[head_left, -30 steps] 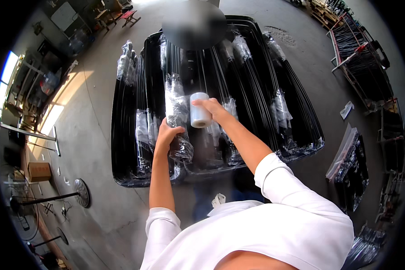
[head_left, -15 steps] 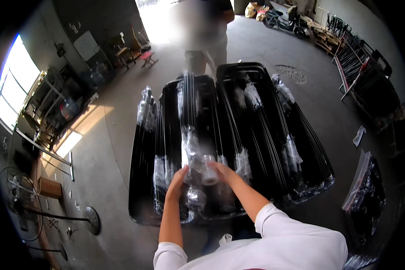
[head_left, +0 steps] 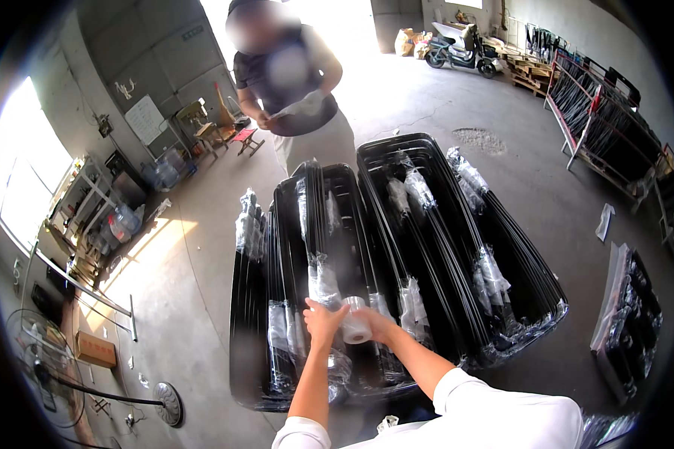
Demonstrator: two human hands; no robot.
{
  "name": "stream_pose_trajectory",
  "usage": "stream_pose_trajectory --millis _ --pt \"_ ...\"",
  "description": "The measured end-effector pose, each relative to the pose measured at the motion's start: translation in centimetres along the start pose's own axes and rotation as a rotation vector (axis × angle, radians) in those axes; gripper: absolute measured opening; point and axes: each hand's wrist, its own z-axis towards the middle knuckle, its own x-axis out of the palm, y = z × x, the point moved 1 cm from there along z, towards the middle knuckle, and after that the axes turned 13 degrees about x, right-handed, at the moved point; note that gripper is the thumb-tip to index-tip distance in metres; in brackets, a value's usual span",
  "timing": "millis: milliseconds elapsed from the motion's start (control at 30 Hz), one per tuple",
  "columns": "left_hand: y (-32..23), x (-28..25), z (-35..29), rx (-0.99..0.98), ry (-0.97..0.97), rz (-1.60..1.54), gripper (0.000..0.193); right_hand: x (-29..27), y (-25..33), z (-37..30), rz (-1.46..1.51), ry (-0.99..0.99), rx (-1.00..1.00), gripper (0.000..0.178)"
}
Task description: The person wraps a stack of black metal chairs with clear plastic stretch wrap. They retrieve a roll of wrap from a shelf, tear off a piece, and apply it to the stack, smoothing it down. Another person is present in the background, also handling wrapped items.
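My right hand [head_left: 380, 326] grips a roll of clear stretch film [head_left: 356, 328] from its right side, above the frames. On the roll's other side is my left hand [head_left: 323, 322], its fingers spread and its thumb tip against or very near the roll. Just beyond my left hand, clear film wraps a bundle of long black frames [head_left: 317, 217] with rounded ends. More black frames [head_left: 434, 254] stand in nested stacks to the right, with film [head_left: 488, 273] around several bars. Film also binds bars on the left stack [head_left: 249, 299].
Across the stacks stands a person [head_left: 307, 127] holding a pale sheet [head_left: 299, 107]. A fan [head_left: 168, 404] and a cardboard box [head_left: 96, 349] are at left. A wrapped bundle [head_left: 629, 322] sits at right, below a metal rack [head_left: 599, 127]. A scooter [head_left: 463, 51] is parked behind.
My view has tilted up, showing more of the other person and the sheet. My left fingers have spread apart beside the roll; my right hand still holds it.
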Motion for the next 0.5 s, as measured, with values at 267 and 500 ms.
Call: stream_pose_trajectory --millis 267,500 --pt "0.6 -0.3 0.2 0.027 0.03 -0.05 0.096 -1.8 -0.4 0.9 -0.165 -0.229 -0.106 0.048" --pt "9.6 3.9 3.9 -0.216 0.024 -1.241 0.022 -1.0 -1.7 3.0 -0.066 0.064 -0.028 0.031"
